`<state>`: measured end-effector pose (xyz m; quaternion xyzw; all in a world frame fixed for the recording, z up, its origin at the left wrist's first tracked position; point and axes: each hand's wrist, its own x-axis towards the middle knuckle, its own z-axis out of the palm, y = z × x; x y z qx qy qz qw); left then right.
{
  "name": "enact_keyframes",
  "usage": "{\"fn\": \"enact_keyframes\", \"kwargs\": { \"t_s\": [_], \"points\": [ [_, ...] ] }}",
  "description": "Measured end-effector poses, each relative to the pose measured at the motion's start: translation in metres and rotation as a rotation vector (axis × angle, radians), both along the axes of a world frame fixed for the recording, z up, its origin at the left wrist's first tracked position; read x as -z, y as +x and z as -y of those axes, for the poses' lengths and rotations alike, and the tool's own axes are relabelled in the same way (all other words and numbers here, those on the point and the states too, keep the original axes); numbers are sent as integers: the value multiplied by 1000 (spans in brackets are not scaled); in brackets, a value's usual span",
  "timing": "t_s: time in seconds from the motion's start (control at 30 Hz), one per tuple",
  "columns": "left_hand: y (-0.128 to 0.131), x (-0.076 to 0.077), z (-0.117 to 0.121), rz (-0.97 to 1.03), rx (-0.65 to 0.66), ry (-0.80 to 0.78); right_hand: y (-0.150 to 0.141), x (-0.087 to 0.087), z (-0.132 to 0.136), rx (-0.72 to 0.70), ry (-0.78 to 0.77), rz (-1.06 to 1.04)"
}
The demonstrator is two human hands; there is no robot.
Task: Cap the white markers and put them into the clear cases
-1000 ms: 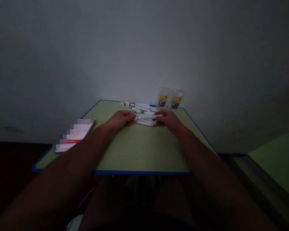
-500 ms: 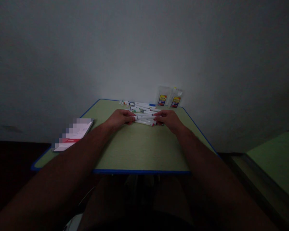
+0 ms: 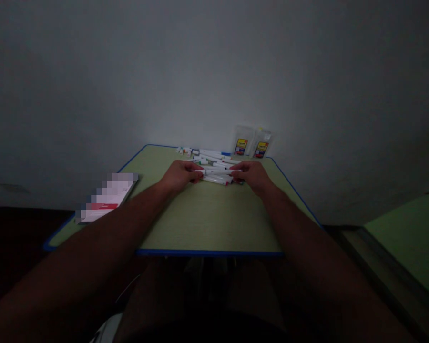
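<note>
One white marker (image 3: 217, 172) is pinched near its ends by the nearly closed left hand (image 3: 180, 175) and right hand (image 3: 252, 175), seemingly just above other markers (image 3: 216, 180) on the far half of the table (image 3: 210, 221).

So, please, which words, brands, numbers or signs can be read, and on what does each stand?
None reads clearly.
Labels on the two clear cases: too blurred.
Held marker: its marks are too small.
White-and-red flat item at left: partly pixelated, otherwise too small.
</note>
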<state>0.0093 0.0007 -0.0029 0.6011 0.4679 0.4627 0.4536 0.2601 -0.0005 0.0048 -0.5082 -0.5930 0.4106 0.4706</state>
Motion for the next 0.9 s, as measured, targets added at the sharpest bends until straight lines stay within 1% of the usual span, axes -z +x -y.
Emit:
{"fn": "enact_keyframes", "kwargs": {
  "t_s": [0.23,0.4,0.53,0.67,0.77,0.9],
  "points": [
    [4,1,2,-83,-64,70,-4,-3,2,20,16,-23],
    [3,4,-2,-91,-52,112,-4,-6,5,21,32,-12],
    [2,6,-5,-72,-47,122,-3,-3,3,27,125,14],
    [0,10,-6,-99,-20,72,-9,0,3,-10,243,45],
    [-1,11,-6,-156,-15,55,-13,0,6,-45,274,38],
    [-2,11,-6,-190,-32,82,-14,-2,9,-74,289,48]
  ]
}}
